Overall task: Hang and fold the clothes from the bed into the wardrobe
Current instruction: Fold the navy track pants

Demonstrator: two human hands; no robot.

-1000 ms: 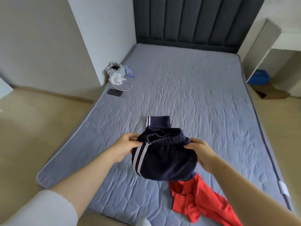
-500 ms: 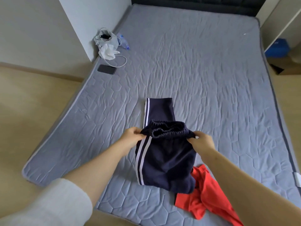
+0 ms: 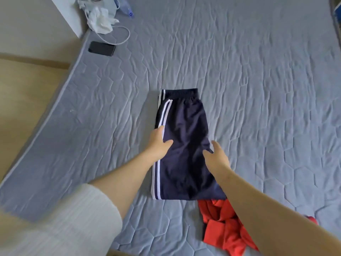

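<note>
The folded navy track trousers with two white side stripes (image 3: pixel 184 126) lie flat in the middle of the frame on the grey quilted mattress (image 3: pixel 258 80), elastic waistband towards the top. The left hand (image 3: pixel 157 145) rests on the striped left edge with fingers straight and thumb spread across the cloth. The right hand (image 3: pixel 216 159) is at the right edge with fingers loosely extended, gripping nothing; whether it presses the fabric or hovers just above it I cannot tell. The cloth looks thin and slippery, so the likeliest trouble is that the layers slide apart. A lift from one edge alone, or palms smoothing unevenly, would probably skew the stripes and open the fold. The bottom right corner of the trousers touches the crumpled red garment (image 3: pixel 218 224) in the lower right of the frame, perhaps overlapping it. Scooping up the bundle from that end could drag the red cloth along or catch a finger in it. The wardrobe is not in view, so the bundle will need carrying, and a grip that supports only the middle would let both ends droop and unfold. The black phone (image 3: pixel 101 48) and white cable (image 3: pixel 121 36) in the upper left lie well apart and pose little risk.
</note>
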